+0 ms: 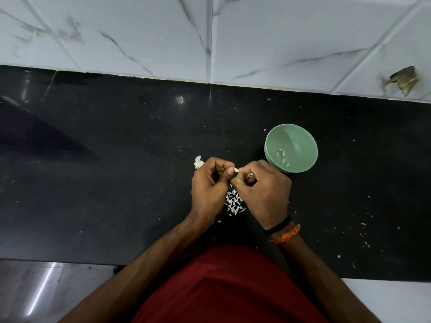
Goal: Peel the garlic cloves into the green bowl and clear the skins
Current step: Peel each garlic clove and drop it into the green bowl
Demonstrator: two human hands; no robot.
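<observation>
Just beside the green bowl (270,145), left hand (210,183) and right hand (263,190) pinched 1 garlic clove (236,169), over the skins (234,202), likely so peelings collected there.

No readable text, label, brand or number shows anywhere (bowl and counter are unmarked).
</observation>
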